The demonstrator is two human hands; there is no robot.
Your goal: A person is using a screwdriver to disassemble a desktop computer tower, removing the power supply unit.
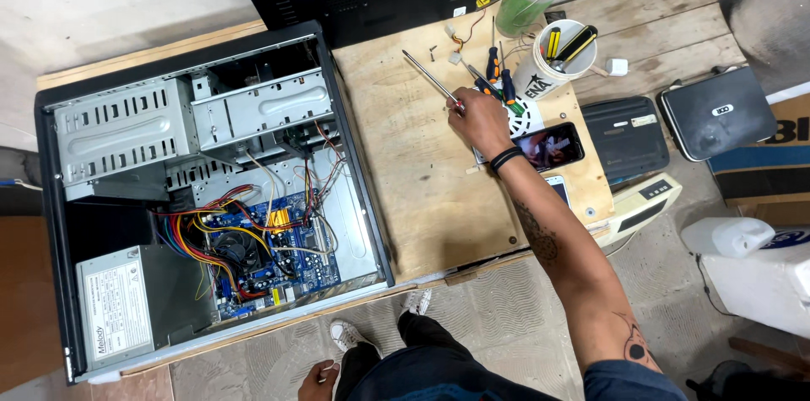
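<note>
**Right hand on a long screwdriver, open computer case off to its left**

The right hand (479, 120) reaches out over the plywood surface (422, 190) with its fingers closed around the handle end of a long screwdriver (430, 78). The bare metal shaft slants up and away to the left of the knuckles, its tip hovering over or resting on the wood; which one cannot be told. A black band sits on the wrist.

Just beyond the fingertips lie more screwdrivers (498, 80) with dark and orange handles, and next to them a white tub (553, 64) holding yellow-and-black tools. Directly right of the wrist a phone (550, 146) lies face up with its screen lit. Farther right are two flat black devices (626, 135).

Well to the left of the right hand lies an open computer case (211, 199), side panel off, showing a blue motherboard (270, 249), coloured wires and a grey power supply (118, 308).

The left hand (318, 380) hangs low by the person's leg, near a white shoe (346, 335), fingers loosely curled, holding nothing that can be seen.
</note>
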